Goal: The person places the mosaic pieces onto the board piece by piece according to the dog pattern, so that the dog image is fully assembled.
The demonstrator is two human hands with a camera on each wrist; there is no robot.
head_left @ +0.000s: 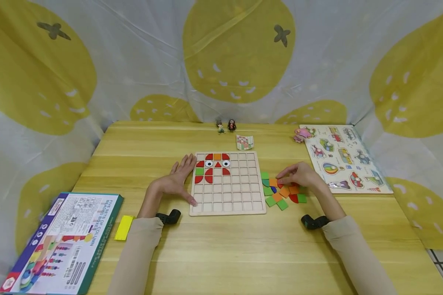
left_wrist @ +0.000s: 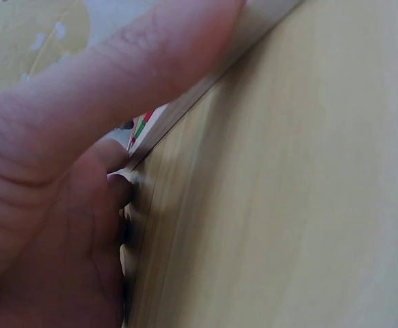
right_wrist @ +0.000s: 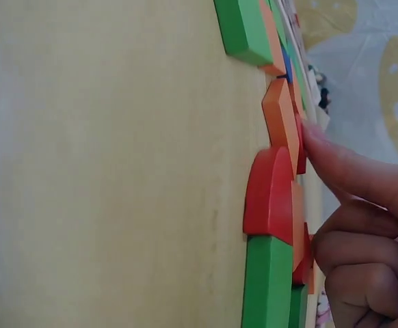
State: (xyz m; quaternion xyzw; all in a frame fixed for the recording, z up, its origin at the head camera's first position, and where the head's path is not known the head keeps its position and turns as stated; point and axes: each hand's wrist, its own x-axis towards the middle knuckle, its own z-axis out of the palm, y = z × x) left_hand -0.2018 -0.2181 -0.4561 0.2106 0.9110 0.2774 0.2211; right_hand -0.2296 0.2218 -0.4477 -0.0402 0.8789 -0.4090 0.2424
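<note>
The wooden grid board [head_left: 227,198] lies flat, with red, green, orange and eye-printed pieces in its upper left cells. My left hand [head_left: 175,180] is spread along the board's left edge, its thumb at the near left corner. In the left wrist view the thumb [left_wrist: 117,82] crosses in front of the board's side. At the right, my right hand [head_left: 299,174] reaches into a loose pile of green, orange, red and blue blocks [head_left: 283,191]. Its thumb and forefinger pinch a red block [right_wrist: 301,147], mostly covered in the head view. The other fingers curl inward.
A printed pattern card [head_left: 245,142] and two small figurines [head_left: 231,125] stand beyond the board. Far right lies a picture puzzle board [head_left: 345,159] with a pink toy [head_left: 302,134] at its corner. A toy box [head_left: 66,241] and yellow block [head_left: 124,228] lie left.
</note>
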